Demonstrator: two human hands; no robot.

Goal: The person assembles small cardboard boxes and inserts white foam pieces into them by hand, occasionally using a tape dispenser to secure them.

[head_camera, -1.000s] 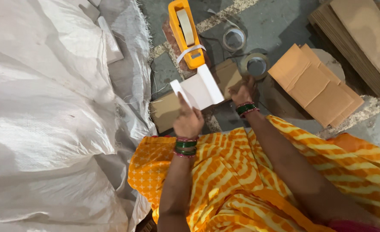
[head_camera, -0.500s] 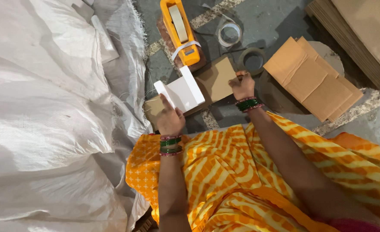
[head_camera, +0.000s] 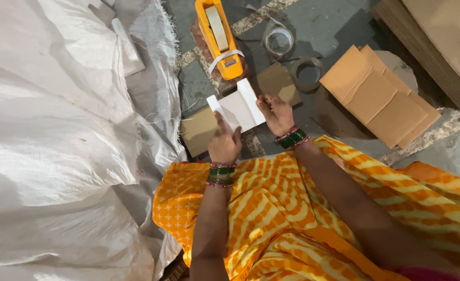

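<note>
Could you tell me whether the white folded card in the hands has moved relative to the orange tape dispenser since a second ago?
Yes. The white card now sits clear below the orange tape dispenser, where earlier its top edge touched the dispenser's near end.

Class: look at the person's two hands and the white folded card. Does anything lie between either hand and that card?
Nothing visible does. The left hand and right hand both grip the white card directly, at opposite edges, above the cardboard sheet on the floor.
</note>
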